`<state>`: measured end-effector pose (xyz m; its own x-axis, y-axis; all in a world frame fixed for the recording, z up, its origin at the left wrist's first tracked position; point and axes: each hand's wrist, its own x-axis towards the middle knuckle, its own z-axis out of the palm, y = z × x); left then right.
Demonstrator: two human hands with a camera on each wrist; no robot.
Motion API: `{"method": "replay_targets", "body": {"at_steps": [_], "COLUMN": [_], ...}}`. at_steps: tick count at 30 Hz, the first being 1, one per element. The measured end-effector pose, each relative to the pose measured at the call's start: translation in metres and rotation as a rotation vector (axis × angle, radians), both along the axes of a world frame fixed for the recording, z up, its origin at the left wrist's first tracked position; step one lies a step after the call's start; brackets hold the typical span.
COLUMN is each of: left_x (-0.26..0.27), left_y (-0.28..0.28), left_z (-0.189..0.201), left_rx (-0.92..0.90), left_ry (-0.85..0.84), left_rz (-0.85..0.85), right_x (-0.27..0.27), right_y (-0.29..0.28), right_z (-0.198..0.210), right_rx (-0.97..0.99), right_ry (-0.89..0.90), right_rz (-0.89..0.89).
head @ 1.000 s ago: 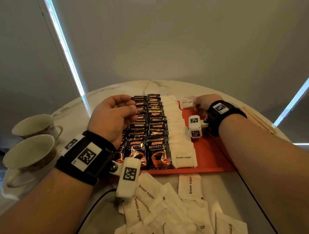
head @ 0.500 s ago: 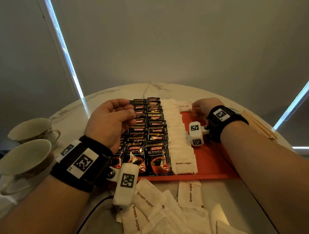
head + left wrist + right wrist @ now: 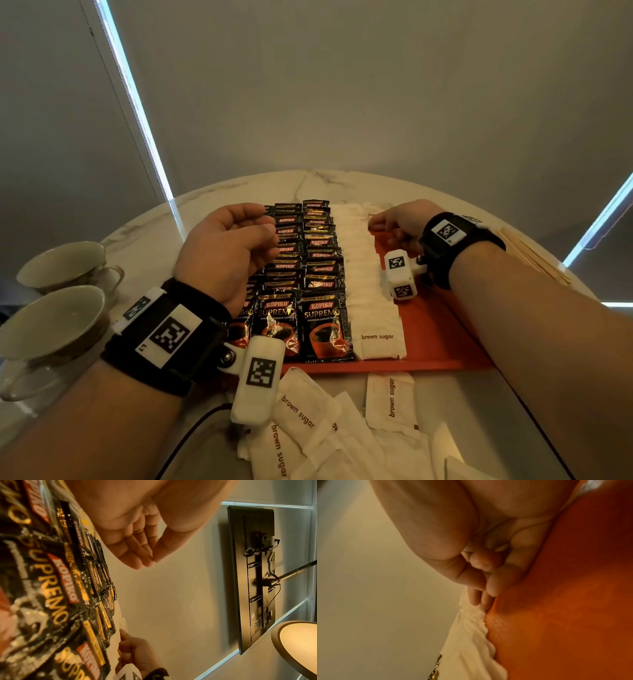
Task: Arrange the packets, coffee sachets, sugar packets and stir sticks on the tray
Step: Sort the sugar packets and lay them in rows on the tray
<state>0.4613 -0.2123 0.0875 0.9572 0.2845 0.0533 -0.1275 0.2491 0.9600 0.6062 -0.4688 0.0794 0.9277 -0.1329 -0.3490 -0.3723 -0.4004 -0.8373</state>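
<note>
Centrally on the round white marble surface (image 3: 239, 186), a flat orange-red rectangular tray (image 3: 431, 329) is carrying rows of glossy black coffee sachets (image 3: 323, 329) reading "KOPIKO SUPREMO" and "Premium Instant Coffee", overlapping from 6 o'clock toward 12. Just beside them, at their 3 o'clock, a column of white paper sugar packets (image 3: 376, 337) is lying shingled; the nearest one reads "brown sugar". The right hand (image 3: 399, 222) is reaching to the 12 o'clock end of that column, its fingertips (image 3: 476, 599) pinching the edge of the farthest white packet against the tray. The left hand (image 3: 227, 248) is hovering above the sachets' 9 o'clock side, fingers loosely curled toward the thumb and grasping nothing. More loose white packets (image 3: 298, 407) printed "brown sugar" are lying heaped on the surface at the tray's 6 o'clock. Thin wooden stir sticks (image 3: 529, 255) are resting at 3 o'clock, well apart from the tray's contents. Two pale ceramic teacups (image 3: 54, 322) are standing at 9 o'clock.
</note>
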Motion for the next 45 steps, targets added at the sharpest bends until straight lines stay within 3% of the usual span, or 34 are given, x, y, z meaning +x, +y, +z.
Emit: {"method": "replay_targets", "body": {"at_steps": [12,14,18,20,23,31,37,41,45], "left_x": [-0.009,-0.012,-0.027,-0.047,-0.088,-0.178,-0.188,-0.186,-0.18], "left_y": [0.001,0.002,-0.002,-0.006,-0.007,0.009,0.004,-0.006,-0.007], "left_z": [0.01,0.016,0.034,0.042,0.048,0.024,0.006,0.004,0.005], "left_rx": [-0.083,-0.138,-0.157,-0.019,0.345,1.347,1.418,1.572,1.493], "left_ry": [0.049,0.047,0.032,0.021,0.051,0.324,0.321,0.355,0.392], "left_rz": [-0.041,-0.062,-0.09,-0.134,-0.267,-0.562,-0.628,-0.561,-0.481], "right_x": [-0.036,-0.055,-0.102,-0.128,-0.166,-0.247,-0.286,-0.291,-0.29], "right_y": [-0.003,0.004,0.025,0.038,0.057,0.073,0.07,0.072,0.076], "right_z": [0.013,0.025,0.048,0.058,0.068,0.067,0.049,0.045,0.047], "right_rx": [0.202,0.231,0.064,-0.051,-0.253,-0.745,-1.087,-1.042,-1.032], "right_ry": [-0.1,-0.117,-0.115,-0.107,-0.139,-0.047,-0.069,-0.092,-0.19], "right_rz": [-0.131,-0.065,0.187,0.393,0.643,0.993,1.156,1.15,1.134]}}
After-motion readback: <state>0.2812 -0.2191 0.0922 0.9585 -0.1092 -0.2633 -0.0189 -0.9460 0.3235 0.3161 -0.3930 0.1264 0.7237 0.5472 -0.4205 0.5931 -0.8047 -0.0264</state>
